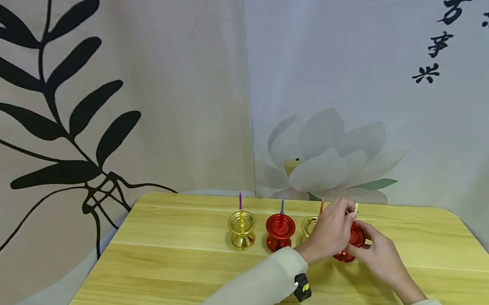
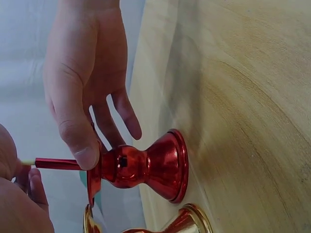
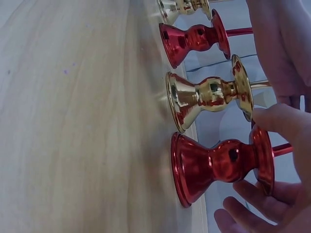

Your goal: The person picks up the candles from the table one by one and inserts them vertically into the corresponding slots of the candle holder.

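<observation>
My right hand (image 1: 380,253) grips the dish of the rightmost red candlestick (image 3: 226,162), thumb and fingers at its rim. That candlestick's base stands on the table, and a thin red tube (image 2: 58,164) rises from its dish. At the tube's top is a slim pale-yellow candle (image 2: 28,162), which my left hand (image 1: 328,231) pinches between its fingertips. Just left stands a gold candlestick (image 3: 210,94), partly hidden behind the left hand in the head view. An orange-red candle (image 1: 322,206) sticks up from it.
Farther left in the same row are a red candlestick (image 1: 280,233) with a blue candle (image 1: 282,206) and a gold candlestick (image 1: 241,238) with a purple candle (image 1: 240,201). All stand on a wooden table (image 1: 166,270). A printed cloth (image 1: 179,88) hangs behind it.
</observation>
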A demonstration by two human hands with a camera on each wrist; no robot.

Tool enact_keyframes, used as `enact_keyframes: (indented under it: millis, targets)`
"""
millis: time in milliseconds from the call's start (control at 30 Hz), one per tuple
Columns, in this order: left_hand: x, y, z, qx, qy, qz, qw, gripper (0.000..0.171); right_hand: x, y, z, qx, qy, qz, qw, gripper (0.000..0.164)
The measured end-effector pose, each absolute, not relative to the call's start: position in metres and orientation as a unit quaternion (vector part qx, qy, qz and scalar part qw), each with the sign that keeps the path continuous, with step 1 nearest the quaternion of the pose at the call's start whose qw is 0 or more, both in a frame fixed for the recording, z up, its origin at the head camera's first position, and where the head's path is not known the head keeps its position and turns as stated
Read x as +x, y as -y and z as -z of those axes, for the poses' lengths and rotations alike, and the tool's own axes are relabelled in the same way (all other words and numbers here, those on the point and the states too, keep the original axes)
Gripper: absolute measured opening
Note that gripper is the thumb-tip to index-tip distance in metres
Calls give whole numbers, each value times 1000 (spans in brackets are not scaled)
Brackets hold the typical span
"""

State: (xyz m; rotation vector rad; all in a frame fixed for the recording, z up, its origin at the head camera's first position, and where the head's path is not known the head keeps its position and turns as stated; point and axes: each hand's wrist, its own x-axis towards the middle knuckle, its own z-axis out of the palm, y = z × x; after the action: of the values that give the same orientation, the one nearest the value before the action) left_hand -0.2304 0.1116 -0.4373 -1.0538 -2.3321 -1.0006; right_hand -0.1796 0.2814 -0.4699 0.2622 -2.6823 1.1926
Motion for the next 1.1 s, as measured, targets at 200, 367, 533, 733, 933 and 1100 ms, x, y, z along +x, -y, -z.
enact_keyframes:
  millis: [200, 367, 533, 733, 933, 1100]
  targets:
    - [-230, -113, 438, -377, 835, 352, 193, 9, -180, -282, 471, 85, 906, -402, 96, 70]
    - [-230, -113, 438, -374, 839, 345, 191, 8, -180, -281, 472, 86, 904, -406, 98, 70]
    - [-230, -115, 441, -373, 840, 339, 202, 4, -180, -281, 470, 87, 904, -406, 101, 69]
    - [-229, -116, 445, -362, 846, 334, 202, 5, -180, -280, 470, 87, 903, -408, 103, 68]
    - [-225, -114, 451, -344, 850, 359, 174, 14, -181, -280, 471, 87, 901, -411, 104, 66]
    - [-219, -112, 454, -337, 861, 347, 157, 24, -181, -281, 473, 85, 902, -408, 111, 67]
